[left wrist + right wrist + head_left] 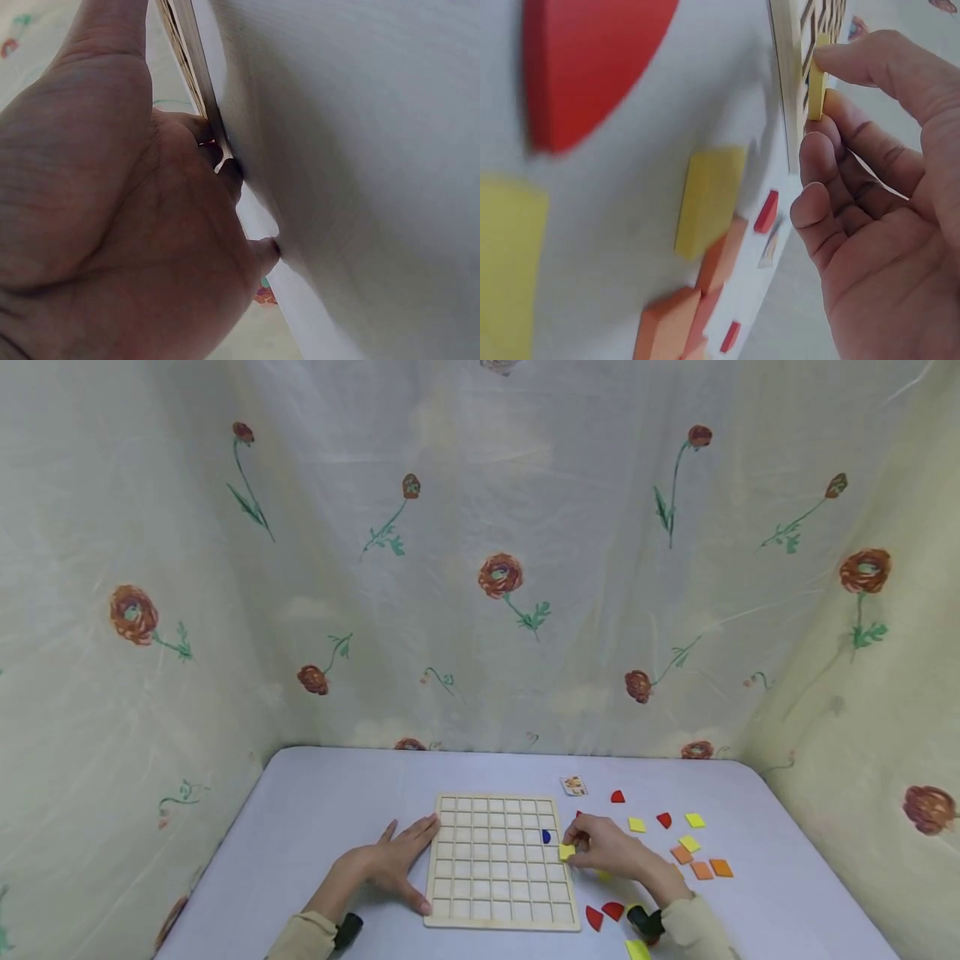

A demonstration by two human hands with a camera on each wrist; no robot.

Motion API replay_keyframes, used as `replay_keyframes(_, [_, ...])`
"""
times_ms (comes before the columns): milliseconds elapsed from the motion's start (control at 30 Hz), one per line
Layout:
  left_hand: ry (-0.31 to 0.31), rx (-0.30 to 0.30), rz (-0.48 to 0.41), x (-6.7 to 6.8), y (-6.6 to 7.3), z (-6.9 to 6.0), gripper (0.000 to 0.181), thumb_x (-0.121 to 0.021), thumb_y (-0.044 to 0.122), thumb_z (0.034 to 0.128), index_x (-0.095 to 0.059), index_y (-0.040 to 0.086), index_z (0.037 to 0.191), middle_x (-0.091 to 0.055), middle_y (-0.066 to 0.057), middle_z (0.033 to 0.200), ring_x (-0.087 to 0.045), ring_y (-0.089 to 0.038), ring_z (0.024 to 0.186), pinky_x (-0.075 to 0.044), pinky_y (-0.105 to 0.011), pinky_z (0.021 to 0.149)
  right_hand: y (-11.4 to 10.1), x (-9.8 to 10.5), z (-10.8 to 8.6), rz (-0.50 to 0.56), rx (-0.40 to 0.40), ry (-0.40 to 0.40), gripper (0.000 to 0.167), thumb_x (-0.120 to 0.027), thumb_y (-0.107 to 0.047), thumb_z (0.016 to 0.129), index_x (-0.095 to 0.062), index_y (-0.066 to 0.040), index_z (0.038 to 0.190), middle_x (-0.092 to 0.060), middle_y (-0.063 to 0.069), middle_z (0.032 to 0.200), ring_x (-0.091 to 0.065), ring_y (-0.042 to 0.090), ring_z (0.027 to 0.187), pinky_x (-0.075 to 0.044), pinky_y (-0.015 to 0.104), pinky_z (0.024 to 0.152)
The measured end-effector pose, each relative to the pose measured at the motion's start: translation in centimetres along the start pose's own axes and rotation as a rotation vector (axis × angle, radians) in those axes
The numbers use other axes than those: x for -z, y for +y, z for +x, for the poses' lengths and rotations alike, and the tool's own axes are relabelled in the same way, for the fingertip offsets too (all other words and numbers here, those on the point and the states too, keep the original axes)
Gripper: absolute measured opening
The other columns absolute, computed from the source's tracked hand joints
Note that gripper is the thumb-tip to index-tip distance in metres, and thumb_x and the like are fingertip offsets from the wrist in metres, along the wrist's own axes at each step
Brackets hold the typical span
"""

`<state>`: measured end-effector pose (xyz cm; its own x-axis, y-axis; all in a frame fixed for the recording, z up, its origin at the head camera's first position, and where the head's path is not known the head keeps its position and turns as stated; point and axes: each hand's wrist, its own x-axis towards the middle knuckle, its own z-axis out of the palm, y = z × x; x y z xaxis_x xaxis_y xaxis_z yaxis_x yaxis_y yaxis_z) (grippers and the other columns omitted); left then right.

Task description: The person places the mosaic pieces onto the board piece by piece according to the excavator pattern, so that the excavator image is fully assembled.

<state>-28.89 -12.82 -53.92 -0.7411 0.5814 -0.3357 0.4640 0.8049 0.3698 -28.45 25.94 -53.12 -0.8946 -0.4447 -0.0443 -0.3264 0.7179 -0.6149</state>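
Head cam's farther back, facing forward and down at the table [322, 802]; wrist cams look super close past left hand [142, 210] and right hand [891, 251] (the board [498, 866] is in all three).

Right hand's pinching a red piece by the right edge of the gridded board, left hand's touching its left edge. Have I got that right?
Not quite: the colour is wrong. The right hand pinches a yellow piece, not a red one, as the right wrist view shows. The rest holds: it is by the gridded board's right edge, and the left hand touches the left edge.
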Motion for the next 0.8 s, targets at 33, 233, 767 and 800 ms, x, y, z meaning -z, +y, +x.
replay_keyframes(33, [0.001, -0.005, -0.001, 0.0, 0.0, 0.0, 0.127, -0.076, 0.068, 0.0641, -0.010, 0.010, 0.156, -0.005, -0.007, 0.164, -0.005, -0.025, 0.151, -0.001, -0.060, 0.119, -0.1, -0.1, 0.1, 0.000, 0.019, -0.003, 0.021, -0.079, -0.013, 0.078, -0.065, -0.009, 0.093, -0.060, 0.000, 0.084, -0.052, 0.011, 0.073, -0.046, 0.019, 0.062])
replay_keyframes(233, [0.003, -0.024, -0.026, 0.2, 0.0, -0.3, 0.127, -0.076, 0.069, 0.0638, -0.011, 0.009, 0.156, -0.006, -0.008, 0.164, -0.005, -0.027, 0.151, 0.000, -0.061, 0.119, -0.8, -0.7, 0.9, -0.022, 0.020, -0.022, 0.017, -0.078, -0.012, 0.080, -0.067, -0.011, 0.093, -0.059, -0.002, 0.086, -0.052, 0.013, 0.077, -0.045, 0.019, 0.064])
replay_keyframes(767, [0.017, -0.020, -0.028, 0.0, 0.0, -0.3, 0.125, -0.078, 0.065, 0.0644, -0.012, 0.010, 0.156, -0.006, -0.006, 0.164, -0.005, -0.024, 0.151, -0.001, -0.059, 0.120, -1.6, -1.0, 1.4, -0.022, -0.015, -0.029, 0.013, -0.078, -0.011, 0.080, -0.070, -0.014, 0.091, -0.061, -0.004, 0.086, -0.052, 0.012, 0.077, -0.046, 0.020, 0.066])
replay_keyframes(800, [0.020, -0.022, -0.029, 0.0, 0.0, -0.3, 0.126, -0.078, 0.065, 0.0643, -0.011, 0.010, 0.156, -0.006, -0.006, 0.164, -0.005, -0.024, 0.151, -0.001, -0.059, 0.120, -1.5, -1.1, 1.4, -0.023, -0.021, -0.026, 0.014, -0.078, -0.011, 0.080, -0.071, -0.014, 0.091, -0.061, -0.004, 0.086, -0.052, 0.012, 0.077, -0.046, 0.020, 0.066])
